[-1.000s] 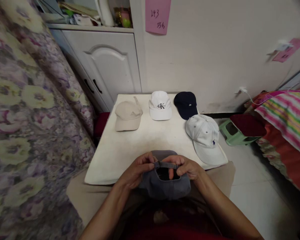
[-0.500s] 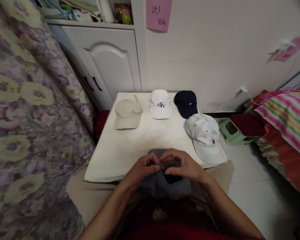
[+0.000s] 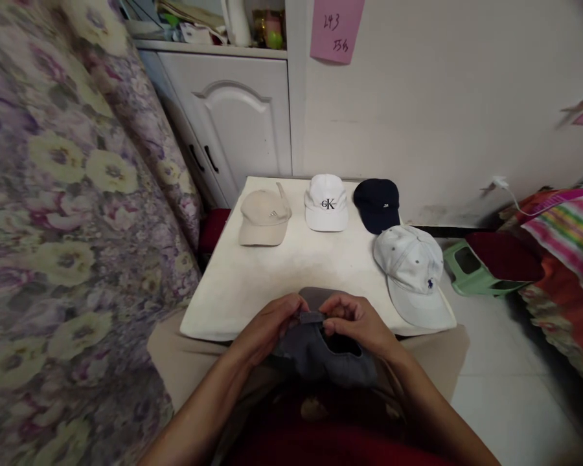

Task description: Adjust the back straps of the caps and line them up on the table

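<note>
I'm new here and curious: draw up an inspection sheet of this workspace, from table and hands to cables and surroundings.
Surface: cream table, faint brownish smudging.
Caps: gray cap, held; beige cap, white cap, navy cap and pale cap on the table.
Clutter: mixed items on a shelf.
Hands: left hand and right hand pinch the gray cap's strap.
Cables: white plug in the wall, its cord running toward striped bedding.
Surroundings: floral curtain at left, white cabinet behind, green stool at right.

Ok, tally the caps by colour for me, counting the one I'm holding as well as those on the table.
Beige cap: 1
White cap: 1
Navy cap: 1
Pale grey cap: 1
Dark grey cap, the held one: 1
Total: 5 caps
</note>
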A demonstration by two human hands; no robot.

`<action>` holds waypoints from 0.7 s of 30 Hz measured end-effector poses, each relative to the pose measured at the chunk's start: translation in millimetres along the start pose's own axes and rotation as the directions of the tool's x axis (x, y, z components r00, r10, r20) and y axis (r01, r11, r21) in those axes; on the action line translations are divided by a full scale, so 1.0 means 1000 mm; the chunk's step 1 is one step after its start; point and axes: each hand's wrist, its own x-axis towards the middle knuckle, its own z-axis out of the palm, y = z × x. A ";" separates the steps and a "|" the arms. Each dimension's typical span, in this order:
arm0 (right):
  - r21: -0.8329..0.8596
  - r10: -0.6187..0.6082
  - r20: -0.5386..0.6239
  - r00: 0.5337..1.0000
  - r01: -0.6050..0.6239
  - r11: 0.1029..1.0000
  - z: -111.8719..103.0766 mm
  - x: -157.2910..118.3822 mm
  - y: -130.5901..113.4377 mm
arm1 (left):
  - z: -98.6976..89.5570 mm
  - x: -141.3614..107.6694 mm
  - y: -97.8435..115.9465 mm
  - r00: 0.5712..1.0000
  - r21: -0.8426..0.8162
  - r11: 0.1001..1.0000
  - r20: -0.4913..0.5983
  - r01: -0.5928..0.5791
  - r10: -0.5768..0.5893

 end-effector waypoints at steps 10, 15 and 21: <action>0.002 -0.038 -0.029 0.999 0.038 0.999 0.006 0.006 -0.003 | 0.000 -0.001 0.010 0.997 0.232 0.970 0.046 -0.073 0.064; -0.143 -0.061 -0.025 0.998 0.057 0.988 0.013 0.001 -0.008 | 0.000 0.001 0.019 0.993 0.339 0.934 0.083 -0.110 0.087; -0.088 -0.081 -0.004 0.997 0.080 0.993 0.017 0.007 0.001 | -0.003 0.001 0.011 0.981 0.354 0.919 0.145 -0.173 0.129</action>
